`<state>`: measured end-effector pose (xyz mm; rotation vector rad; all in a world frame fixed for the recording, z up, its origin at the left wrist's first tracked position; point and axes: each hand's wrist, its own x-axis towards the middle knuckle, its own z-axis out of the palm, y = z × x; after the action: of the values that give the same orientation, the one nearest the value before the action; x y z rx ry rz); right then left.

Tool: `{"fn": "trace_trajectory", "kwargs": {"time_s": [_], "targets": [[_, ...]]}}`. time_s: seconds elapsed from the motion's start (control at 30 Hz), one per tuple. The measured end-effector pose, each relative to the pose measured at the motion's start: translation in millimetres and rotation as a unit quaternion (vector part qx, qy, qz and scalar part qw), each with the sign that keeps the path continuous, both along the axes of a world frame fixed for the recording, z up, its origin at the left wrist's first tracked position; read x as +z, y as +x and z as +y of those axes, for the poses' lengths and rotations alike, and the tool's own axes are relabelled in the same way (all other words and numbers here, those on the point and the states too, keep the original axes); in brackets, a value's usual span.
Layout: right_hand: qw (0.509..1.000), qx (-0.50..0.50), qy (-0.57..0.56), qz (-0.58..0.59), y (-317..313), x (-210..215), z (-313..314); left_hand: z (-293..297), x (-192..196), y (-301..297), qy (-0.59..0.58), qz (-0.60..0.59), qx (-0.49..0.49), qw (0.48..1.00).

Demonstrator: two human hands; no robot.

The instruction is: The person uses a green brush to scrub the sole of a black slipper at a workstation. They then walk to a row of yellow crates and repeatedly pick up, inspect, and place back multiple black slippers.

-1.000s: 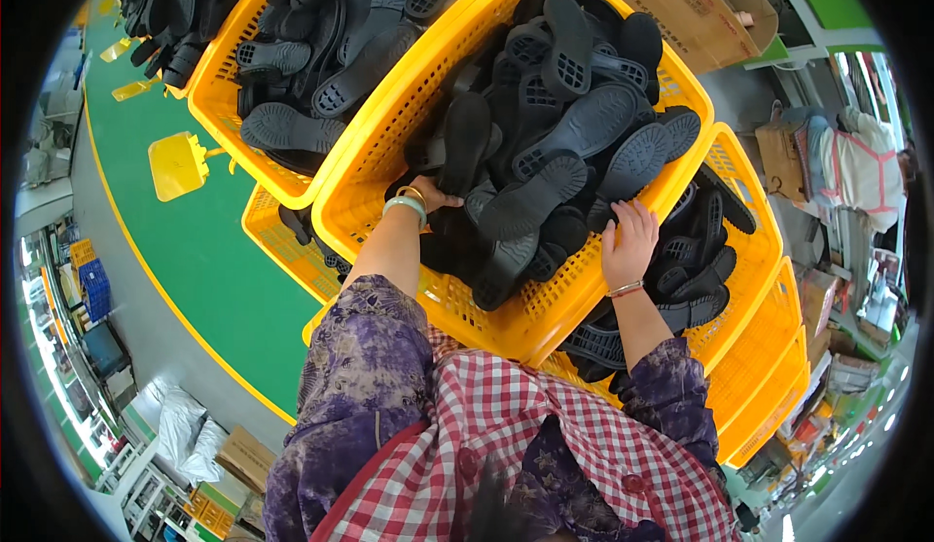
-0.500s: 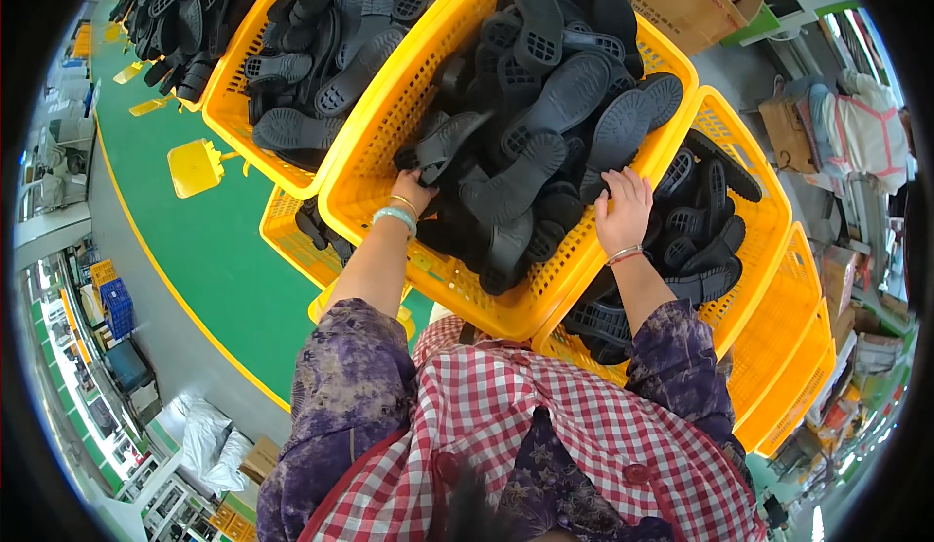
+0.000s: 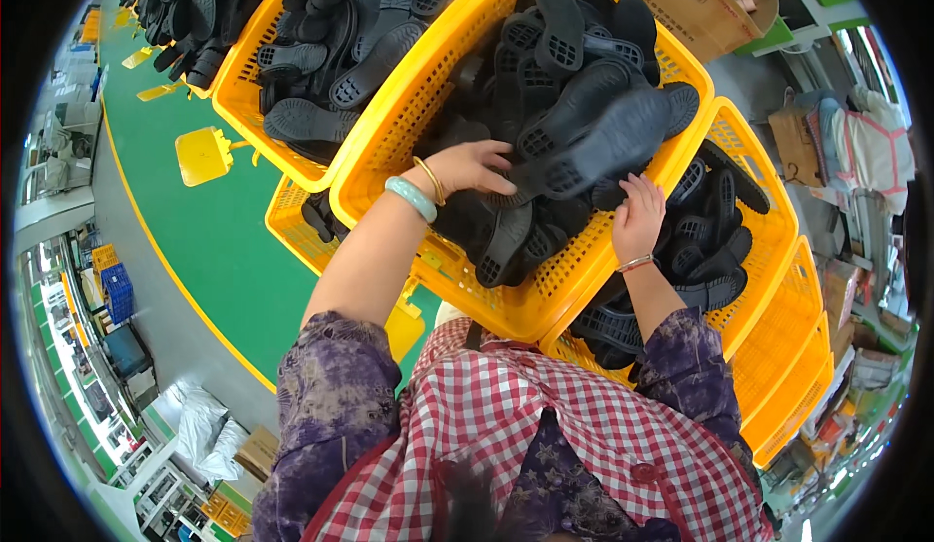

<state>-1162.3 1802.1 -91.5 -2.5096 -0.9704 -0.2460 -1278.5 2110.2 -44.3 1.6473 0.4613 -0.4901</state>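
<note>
A yellow plastic crate (image 3: 375, 167) in front of me is heaped with black shoe soles (image 3: 559, 31). My left hand (image 3: 472, 167) is over the heap, its thumb and fingers apart. Just beyond its fingertips, a motion-blurred shoe sole (image 3: 608, 148) lies slantwise above the others; no grip on it shows. At the crate's right rim rests my right hand (image 3: 639, 216), fingers spread, beside the dark end of a sole (image 3: 608, 193).
A second yellow crate (image 3: 229, 94) of soles stands at the left, another (image 3: 769, 221) at the right. Stacked yellow crates (image 3: 793, 367) are at the lower right. A cardboard box (image 3: 686, 2) sits beyond. Green floor (image 3: 233, 250) extends at the left.
My left hand has moved right, from the crate's left side to above the middle of the heap. A shoe sole has shifted rightward and blurs. My right hand stays by the right rim.
</note>
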Motion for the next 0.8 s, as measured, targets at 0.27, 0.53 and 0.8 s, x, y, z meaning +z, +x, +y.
{"fn": "trace_trajectory", "kwargs": {"time_s": [0.27, 0.53, 0.8], "targets": [[0.998, 0.011, -0.061, 0.028, -1, 1, 1, 37, -147, 14, 0.530, 0.083, -0.135, 0.833], [0.998, 0.002, -0.053, 0.042, -3, 7, 4, 54, -121, -3, 0.531, 0.067, -0.283, 0.796], [0.999, 0.007, -0.005, 0.034, 0, 6, 4, 53, 31, -43, 0.495, -0.105, -0.290, 0.812]]}}
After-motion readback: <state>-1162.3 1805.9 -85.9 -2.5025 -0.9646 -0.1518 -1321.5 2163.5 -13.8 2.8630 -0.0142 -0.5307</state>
